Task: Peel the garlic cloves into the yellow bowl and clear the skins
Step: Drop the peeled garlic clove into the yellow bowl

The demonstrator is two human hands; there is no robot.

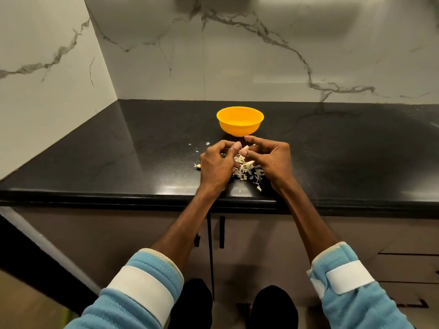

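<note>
Mid-task. Your left hand (217,162) and right hand (273,157) together pinch one garlic clove (244,148) just before the yellow bowl (240,123). Skins (247,170) litter the counter (118,162), uncleared. A spare clove (197,165) lies left. Bowl contents hidden.

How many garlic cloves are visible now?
2: held clove between left hand and right hand; loose clove on the counter, left of both. Others may be hidden.

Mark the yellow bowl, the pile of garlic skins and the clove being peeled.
yellow bowl (239,128): head view, front outer wall.
garlic skins (247,167): head view, middle of the pile.
garlic clove (245,147): head view, exposed pale end.
</note>
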